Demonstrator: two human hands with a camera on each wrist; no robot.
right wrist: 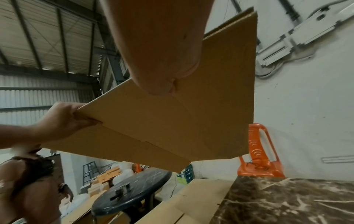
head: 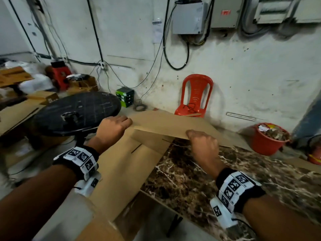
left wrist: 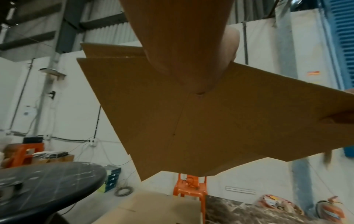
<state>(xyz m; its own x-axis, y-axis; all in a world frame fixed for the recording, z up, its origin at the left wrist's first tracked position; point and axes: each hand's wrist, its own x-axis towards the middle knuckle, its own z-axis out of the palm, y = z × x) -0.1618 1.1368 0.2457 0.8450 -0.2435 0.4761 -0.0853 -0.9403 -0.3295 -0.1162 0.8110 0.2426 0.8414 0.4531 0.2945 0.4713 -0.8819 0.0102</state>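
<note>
Cardboard sheet (head: 166, 125) — a flattened carton with creases and flaps — is held clear of the work surface by both hands along its near edge. The left hand (head: 112, 126) is closed on the left corner, with fingers curled over the top face and the thumb pressed beneath, as the right wrist view confirms. The right hand (head: 203, 145) is closed on the same edge further right, with fingers hooked over it; its thumb is hidden. From both sets of fingers the sheet extends away toward the wall, and its long axis runs left to right between the hands. Neither hand is judged nearer, since the grip is shared. Any coming move is judged to turn on that near edge as the hinge line.

Beneath, a second cardboard piece (head: 121, 171) lies flat, overlapping the left part of a brown marble-patterned table top (head: 225, 180). A black round table (head: 76, 112) is noted to the left, a red plastic chair (head: 196, 94) against the stained white wall (head: 260, 75), and a red bucket (head: 269, 138) of scraps to the right. Grey electrical boxes (head: 189, 18) and cables are mounted above.
</note>
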